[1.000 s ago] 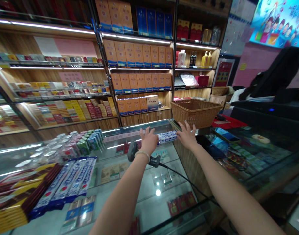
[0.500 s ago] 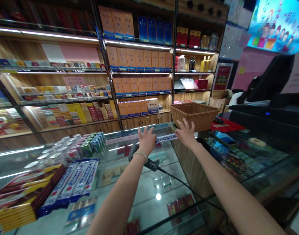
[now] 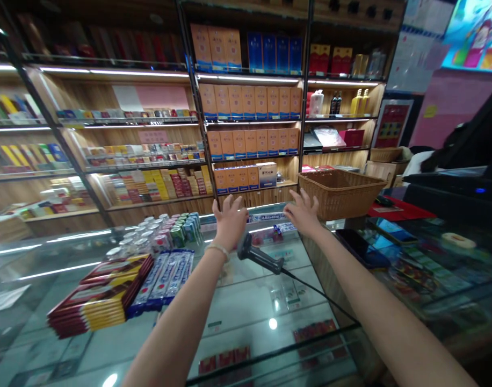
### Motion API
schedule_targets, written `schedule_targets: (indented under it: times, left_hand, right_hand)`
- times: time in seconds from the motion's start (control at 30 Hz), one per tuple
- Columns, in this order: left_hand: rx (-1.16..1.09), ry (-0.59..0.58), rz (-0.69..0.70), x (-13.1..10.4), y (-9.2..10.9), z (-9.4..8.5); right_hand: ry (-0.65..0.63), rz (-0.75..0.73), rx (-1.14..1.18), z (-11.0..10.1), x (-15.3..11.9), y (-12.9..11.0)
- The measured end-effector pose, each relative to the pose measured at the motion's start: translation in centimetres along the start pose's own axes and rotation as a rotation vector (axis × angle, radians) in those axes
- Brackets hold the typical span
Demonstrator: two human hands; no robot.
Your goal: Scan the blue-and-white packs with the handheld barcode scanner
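My left hand (image 3: 231,221) and my right hand (image 3: 304,214) reach out over the glass counter (image 3: 246,312). Between them a slim blue-and-white wrapped bar (image 3: 270,217) lies crosswise, its ends at my thumbs and forefingers; the other fingers are raised and spread. Just in front of my right hand, a second wrapped bar (image 3: 285,228) rests on the glass. A black barcode scanner (image 3: 262,257) lies nearer to me, beside my left wrist, with its cable trailing right. Left of my forearm are rows of blue-and-white wrapped bars (image 3: 163,279).
Stacked red-and-yellow packets (image 3: 105,295) and several small tubs (image 3: 141,236) stand on the left. A brown wicker basket (image 3: 342,196) sits beyond my right hand. A dark phone (image 3: 356,242) and a black monitor (image 3: 471,140) are farther right. Stocked shelves (image 3: 250,121) line the back wall.
My view has turned left. Both hands have moved left across the counter with the bar between them. The second bar now shows separately near my right hand.
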State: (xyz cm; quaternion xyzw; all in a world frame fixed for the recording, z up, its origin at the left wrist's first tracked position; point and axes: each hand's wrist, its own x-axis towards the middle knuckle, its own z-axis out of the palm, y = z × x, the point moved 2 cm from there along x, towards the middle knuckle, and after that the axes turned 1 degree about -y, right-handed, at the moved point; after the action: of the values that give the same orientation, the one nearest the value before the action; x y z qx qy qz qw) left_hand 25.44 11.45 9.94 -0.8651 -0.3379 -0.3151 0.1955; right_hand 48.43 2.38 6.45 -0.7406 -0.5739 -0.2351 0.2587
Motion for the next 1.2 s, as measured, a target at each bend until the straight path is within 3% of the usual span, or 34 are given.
schedule_targets:
  times: [0.27, 0.53, 0.87, 1.2]
  left_hand:
    - [0.052, 0.007, -0.072, -4.5, -4.9, -1.6]
    - [0.06, 0.008, -0.148, -7.9, -7.1, -2.2]
    - [0.011, 0.045, -0.185, -9.7, -7.4, -2.0]
    - [-0.031, 0.088, -0.022, -10.4, -6.1, -2.1]
  right_hand:
    - [-0.043, -0.066, 0.081, 1.6, -0.4, -6.1]
    - [-0.062, -0.061, 0.146, 3.0, -1.4, -10.0]
    - [-0.027, -0.013, 0.292, 3.2, -2.6, -10.7]
    - [-0.048, 0.062, 0.366, 2.4, -3.1, -10.5]
